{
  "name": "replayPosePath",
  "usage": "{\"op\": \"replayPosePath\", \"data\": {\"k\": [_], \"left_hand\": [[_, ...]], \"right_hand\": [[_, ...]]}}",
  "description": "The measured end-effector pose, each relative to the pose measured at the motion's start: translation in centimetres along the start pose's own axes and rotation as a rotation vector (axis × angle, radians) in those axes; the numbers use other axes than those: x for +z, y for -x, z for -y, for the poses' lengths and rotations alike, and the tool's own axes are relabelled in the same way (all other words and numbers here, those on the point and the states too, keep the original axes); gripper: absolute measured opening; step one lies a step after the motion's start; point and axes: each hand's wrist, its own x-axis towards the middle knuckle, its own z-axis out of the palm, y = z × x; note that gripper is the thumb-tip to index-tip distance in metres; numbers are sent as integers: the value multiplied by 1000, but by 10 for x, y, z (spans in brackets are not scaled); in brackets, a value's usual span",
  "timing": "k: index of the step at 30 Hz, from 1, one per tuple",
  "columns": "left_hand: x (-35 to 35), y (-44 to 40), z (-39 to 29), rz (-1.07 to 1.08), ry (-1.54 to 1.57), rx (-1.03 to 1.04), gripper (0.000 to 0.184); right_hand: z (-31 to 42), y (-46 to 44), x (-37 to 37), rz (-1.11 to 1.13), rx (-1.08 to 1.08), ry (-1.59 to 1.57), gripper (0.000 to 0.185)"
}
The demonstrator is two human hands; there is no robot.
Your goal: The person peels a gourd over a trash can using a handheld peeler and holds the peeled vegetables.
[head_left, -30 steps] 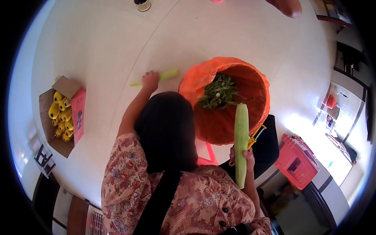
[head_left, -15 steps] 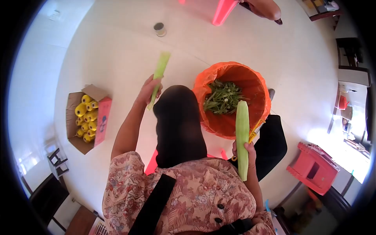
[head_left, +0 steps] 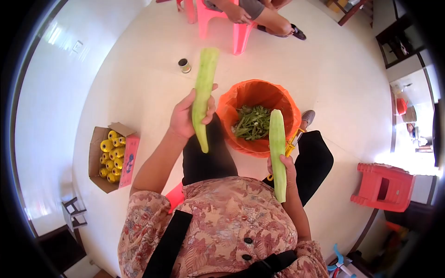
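My left hand (head_left: 185,113) is wrapped round a long pale green vegetable (head_left: 205,83), raised with its narrow end pointing down. Another pale green piece (head_left: 277,153) stands nearly upright in my right hand (head_left: 288,170). That hand also has a tool with a yellow handle (head_left: 293,142), partly hidden behind the piece. Between and beyond my hands is a round bin lined with an orange bag (head_left: 227,104). Green leafy scraps and peelings (head_left: 252,123) lie inside it.
An open box (head_left: 129,162) of yellow spools is on the floor at left. A small can (head_left: 184,66) stands ahead. Another person (head_left: 269,21) sits near a pink stool (head_left: 241,37). Red stacked stools (head_left: 384,187) are at right.
My left hand has lifted the vegetable from near the floor and brought it closer to the bin. My right hand keeps its hold. The view has tilted up, showing more of the other person.
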Motion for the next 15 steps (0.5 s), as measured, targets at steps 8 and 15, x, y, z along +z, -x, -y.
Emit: {"op": "replayPosePath", "data": {"k": [8, 15], "left_hand": [[11, -17, 52, 101, 136, -141, 45], [4, -27, 88, 42, 201, -257, 50]], "right_hand": [[0, -20, -2, 17, -62, 99, 38], [2, -17, 19, -65, -142, 62, 33]]}}
